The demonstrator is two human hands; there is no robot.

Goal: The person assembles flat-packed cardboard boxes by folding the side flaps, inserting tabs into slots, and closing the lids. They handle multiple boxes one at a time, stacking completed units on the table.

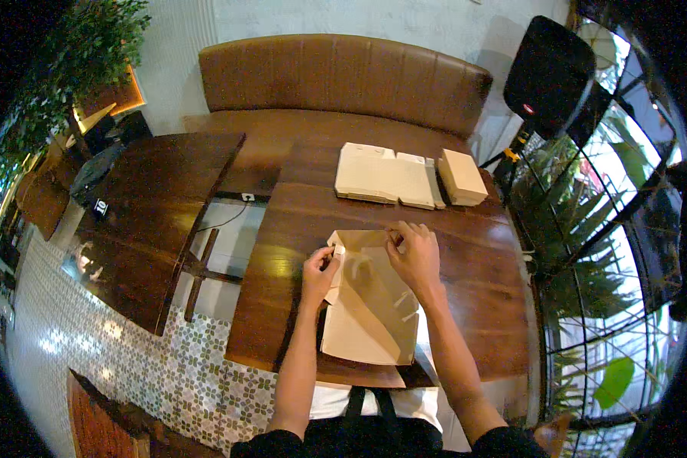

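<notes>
A partly folded brown cardboard box blank (370,320) lies on the dark wooden table in front of me, its near end at the table's front edge. My left hand (320,273) pinches the raised left side flap near the far left corner. Over the far right corner is my right hand (414,256), fingers curled in, with the thumb close to the fingertips. Whether it grips the cardboard edge there is hard to see. Slots and small tabs show along the blank's right side.
A stack of flat cardboard blanks (385,175) lies at the table's far side, with a closed cardboard box (462,177) to its right. Beyond stands a brown padded bench (343,76). A second wooden table (160,206) is on the left, a black speaker (548,72) at the far right.
</notes>
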